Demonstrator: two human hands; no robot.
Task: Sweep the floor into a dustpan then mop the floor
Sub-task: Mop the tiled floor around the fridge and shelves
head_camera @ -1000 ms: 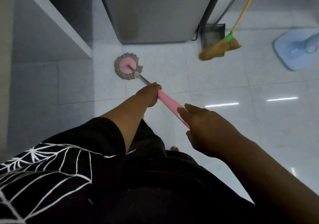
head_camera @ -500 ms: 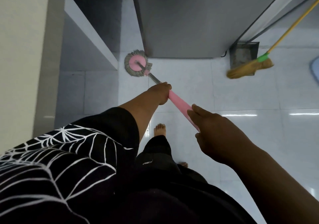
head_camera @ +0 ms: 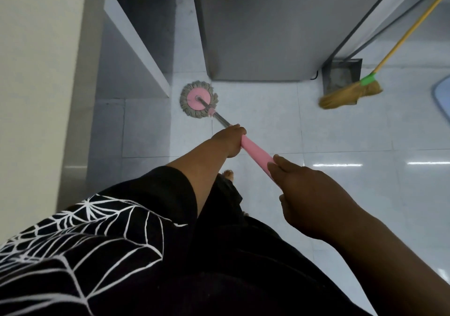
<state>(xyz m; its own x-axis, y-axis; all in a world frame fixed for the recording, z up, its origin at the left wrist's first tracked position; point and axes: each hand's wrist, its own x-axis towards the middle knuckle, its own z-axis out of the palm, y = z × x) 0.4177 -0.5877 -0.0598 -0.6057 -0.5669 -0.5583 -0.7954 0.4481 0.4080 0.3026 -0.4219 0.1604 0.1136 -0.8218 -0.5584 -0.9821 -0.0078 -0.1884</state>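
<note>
Mop head [head_camera: 198,100], round pink disc with grey fringe, sits flat on the floor [head_camera: 341,125]; left grip [head_camera: 230,141] and right grip [head_camera: 309,201] both wrapped round its pink handle [head_camera: 257,155].

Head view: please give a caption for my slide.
The left hand and right hand hold the mop on the floor.

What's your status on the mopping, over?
Left hand and right hand both grip the mop handle. Mop head down on the floor, by the corner of the grey cabinet. Broom and dustpan stand off to the right, not in the way.
</note>
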